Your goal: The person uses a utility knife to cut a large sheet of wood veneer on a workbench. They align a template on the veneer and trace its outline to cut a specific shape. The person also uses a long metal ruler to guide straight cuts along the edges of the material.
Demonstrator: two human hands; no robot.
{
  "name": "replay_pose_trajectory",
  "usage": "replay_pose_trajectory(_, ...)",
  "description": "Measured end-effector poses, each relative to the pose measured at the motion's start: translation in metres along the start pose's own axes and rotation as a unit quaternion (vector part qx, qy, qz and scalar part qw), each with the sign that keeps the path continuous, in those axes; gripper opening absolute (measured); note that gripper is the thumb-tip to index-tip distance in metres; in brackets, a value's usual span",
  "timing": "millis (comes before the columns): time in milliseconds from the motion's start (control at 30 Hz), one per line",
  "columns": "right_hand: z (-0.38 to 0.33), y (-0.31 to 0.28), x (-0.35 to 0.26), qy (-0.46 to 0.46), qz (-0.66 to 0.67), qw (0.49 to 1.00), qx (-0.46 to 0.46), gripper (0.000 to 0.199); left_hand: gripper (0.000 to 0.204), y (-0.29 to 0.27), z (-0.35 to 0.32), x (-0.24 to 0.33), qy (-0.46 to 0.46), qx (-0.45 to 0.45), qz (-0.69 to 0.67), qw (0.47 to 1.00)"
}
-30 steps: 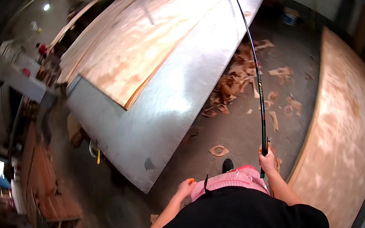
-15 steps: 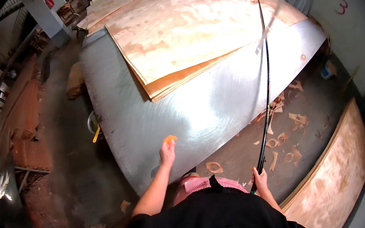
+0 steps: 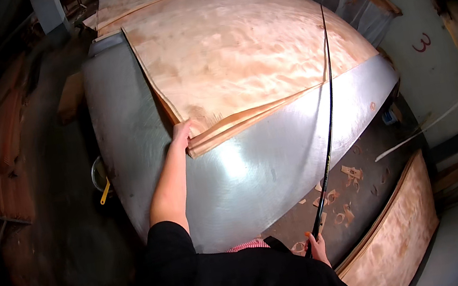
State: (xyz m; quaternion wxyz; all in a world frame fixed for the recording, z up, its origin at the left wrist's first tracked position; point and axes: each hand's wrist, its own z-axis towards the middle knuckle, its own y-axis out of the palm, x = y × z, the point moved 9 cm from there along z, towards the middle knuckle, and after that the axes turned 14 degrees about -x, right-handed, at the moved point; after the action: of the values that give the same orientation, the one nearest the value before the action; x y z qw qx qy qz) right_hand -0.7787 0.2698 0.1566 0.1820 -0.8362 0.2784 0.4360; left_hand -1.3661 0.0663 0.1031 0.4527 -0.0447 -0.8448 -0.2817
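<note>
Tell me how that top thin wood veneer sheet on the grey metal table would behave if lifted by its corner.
The top thin wood veneer sheet would probably flop and sag: it is broad and thin, with a wavy edge. It likely slides easily over the grey metal table, which looks smooth. It may crack; the left hand grips only one corner.

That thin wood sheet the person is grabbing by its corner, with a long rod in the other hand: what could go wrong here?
The left hand grips only the corner of the top veneer sheet, so the sheet might crack or tear if pulled. The long dark rod in the right hand reaches over the stack and could scrape it. Wood scraps litter the floor, a possible tripping hazard.
</note>
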Motion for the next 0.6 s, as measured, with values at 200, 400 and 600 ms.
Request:
replay_pose_trajectory(200,0.005,0.012,0.001,0.022,-0.032,0.999,0.016,0.013,0.030,0.040,-0.030,0.028,0.102,-0.039,0.257,0.960)
replay_pose_trajectory(400,0.007,-0.005,-0.011,-0.009,-0.020,0.996,0.091,0.012,0.017,0.090,-0.141,-0.110,0.074,-0.145,0.201,0.966)
replay_pose_trajectory(600,0.010,-0.016,-0.038,-0.063,0.009,0.994,0.094,0.016,0.030,0.058,-0.252,-0.243,-0.169,-0.183,0.293,0.923)
